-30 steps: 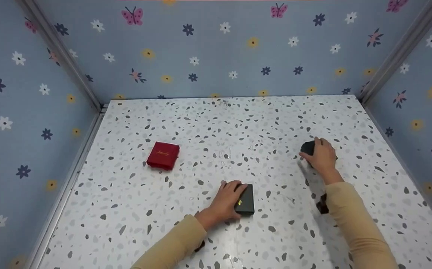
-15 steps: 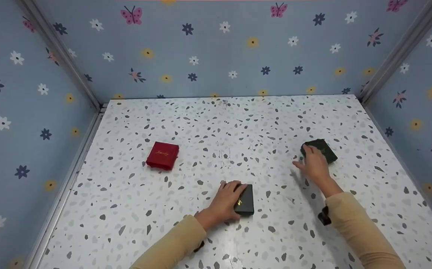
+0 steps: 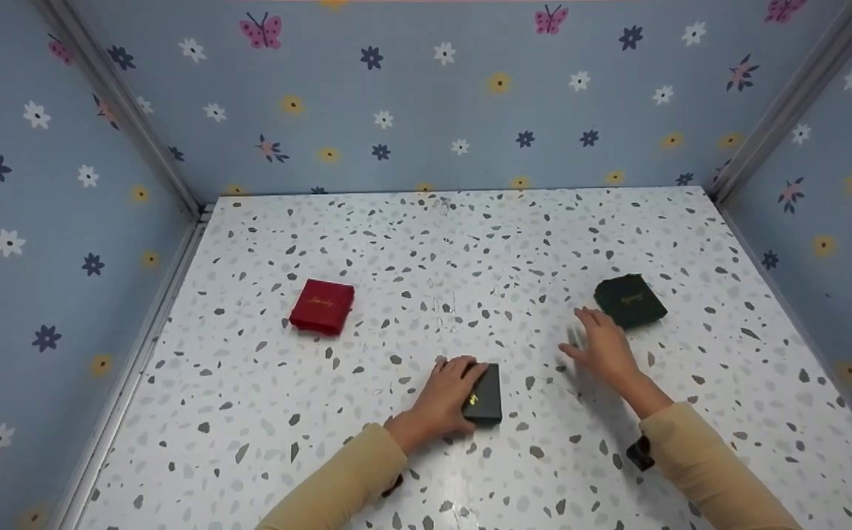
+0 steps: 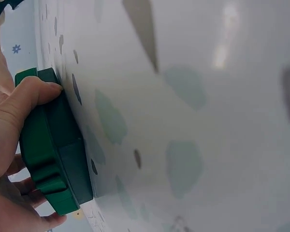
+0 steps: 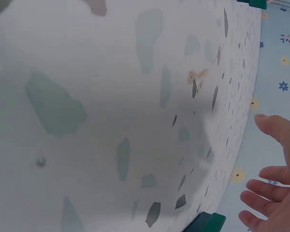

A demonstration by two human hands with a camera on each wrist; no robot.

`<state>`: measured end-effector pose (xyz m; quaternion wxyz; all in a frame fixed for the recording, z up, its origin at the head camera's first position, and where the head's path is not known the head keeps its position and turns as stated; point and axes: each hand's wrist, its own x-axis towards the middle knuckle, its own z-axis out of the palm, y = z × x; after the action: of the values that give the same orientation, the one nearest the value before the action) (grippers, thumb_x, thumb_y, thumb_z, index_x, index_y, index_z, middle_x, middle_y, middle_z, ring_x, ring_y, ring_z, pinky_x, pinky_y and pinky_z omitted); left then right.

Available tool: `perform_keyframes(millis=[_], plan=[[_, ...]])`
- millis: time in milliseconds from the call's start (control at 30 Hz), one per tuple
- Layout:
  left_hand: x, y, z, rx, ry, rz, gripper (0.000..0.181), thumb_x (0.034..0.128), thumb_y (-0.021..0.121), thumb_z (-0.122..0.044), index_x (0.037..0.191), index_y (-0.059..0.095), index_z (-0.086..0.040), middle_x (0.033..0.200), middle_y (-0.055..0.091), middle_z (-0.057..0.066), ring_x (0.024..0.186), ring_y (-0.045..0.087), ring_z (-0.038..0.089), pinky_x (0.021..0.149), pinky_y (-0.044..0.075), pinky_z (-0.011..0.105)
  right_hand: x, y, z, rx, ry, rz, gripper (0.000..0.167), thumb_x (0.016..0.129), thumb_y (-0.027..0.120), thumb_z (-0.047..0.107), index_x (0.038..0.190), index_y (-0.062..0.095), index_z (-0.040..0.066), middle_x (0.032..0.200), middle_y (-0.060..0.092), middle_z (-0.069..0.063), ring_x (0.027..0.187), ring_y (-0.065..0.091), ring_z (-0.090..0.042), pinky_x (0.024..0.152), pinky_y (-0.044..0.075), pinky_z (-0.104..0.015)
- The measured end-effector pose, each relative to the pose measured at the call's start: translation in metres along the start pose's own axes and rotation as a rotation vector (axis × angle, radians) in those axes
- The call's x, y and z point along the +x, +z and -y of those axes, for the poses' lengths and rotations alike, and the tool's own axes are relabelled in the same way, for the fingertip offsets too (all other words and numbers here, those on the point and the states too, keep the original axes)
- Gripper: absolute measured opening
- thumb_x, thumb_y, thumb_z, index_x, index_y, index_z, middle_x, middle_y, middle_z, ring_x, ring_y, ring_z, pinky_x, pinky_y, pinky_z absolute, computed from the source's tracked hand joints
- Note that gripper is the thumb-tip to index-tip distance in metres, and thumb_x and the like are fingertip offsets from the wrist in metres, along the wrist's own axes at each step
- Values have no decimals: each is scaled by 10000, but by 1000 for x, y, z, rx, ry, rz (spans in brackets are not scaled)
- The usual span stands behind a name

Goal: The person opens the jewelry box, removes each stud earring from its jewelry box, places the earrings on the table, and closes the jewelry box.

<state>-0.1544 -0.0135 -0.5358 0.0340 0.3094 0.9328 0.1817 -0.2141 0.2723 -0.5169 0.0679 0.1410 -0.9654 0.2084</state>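
Near the middle front of the surface, the left hand [image 3: 440,401] grips a dark green box [image 3: 490,401] with gold lettering. The left wrist view shows the thumb of the left hand [image 4: 19,125] on one end of the green box [image 4: 53,145] and fingers around the other end. The right hand [image 3: 606,352] is held with spread fingers just in front and left of a second dark green box [image 3: 632,300], holding nothing. In the right wrist view the fingers of the right hand [image 5: 275,174] are apart, with a green box [image 5: 208,223] partly visible at the bottom edge.
A red box [image 3: 322,306] with gold lettering lies on the left part of the speckled white surface [image 3: 440,250]. Blue flowered panels [image 3: 426,96] stand at the back and both sides, with metal posts at the corners.
The right hand has let go of the second green box and moved left and toward the front, uncovering it. The left hand and its box have stayed in place.
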Motion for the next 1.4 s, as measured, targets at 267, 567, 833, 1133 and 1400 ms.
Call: perform_keyframes(millis=[267, 567, 833, 1133, 1400], plan=[[0, 1, -1, 18, 5, 1, 960, 542, 813, -373, 1342, 358, -99, 1277, 387, 88, 1185, 351, 203, 1001, 230, 449, -12, 10, 17, 88, -63, 8, 665, 711, 738, 210, 1231, 447, -86, 1179, 462, -255, 1088, 430, -385, 893, 357, -482], [-1, 0, -1, 19, 2, 2, 966, 536, 810, -370, 1346, 354, -106, 1282, 388, 95, 1189, 352, 209, 1006, 222, 446, -24, 18, 36, 185, -69, 54, 636, 711, 739, 171, 1234, 458, -59, 1168, 475, -221, 1088, 444, -358, 879, 383, -461], [-1, 0, -1, 29, 9, -10, 966, 536, 808, -377, 1343, 357, -98, 1281, 391, 100, 1188, 355, 214, 1003, 230, 446, -31, 26, 47, 266, -165, 76, 641, 685, 757, 126, 1224, 468, -65, 1108, 516, -166, 979, 513, -313, 799, 440, -415], [-2, -1, 0, 19, 22, -17, 953, 540, 803, -367, 1337, 362, -88, 1278, 386, 100, 1183, 354, 212, 998, 233, 450, -37, 34, 55, 348, -237, 157, 677, 667, 770, 129, 1233, 452, -63, 1100, 519, -169, 923, 530, -300, 721, 467, -402], [-1, 0, 1, 10, 25, -9, 949, 547, 798, -362, 1340, 358, -84, 1286, 378, 100, 1190, 347, 210, 1000, 227, 451, -41, 43, 59, 386, -255, 199, 716, 643, 789, 173, 1241, 458, -37, 1110, 529, -154, 889, 527, -256, 722, 450, -361]])
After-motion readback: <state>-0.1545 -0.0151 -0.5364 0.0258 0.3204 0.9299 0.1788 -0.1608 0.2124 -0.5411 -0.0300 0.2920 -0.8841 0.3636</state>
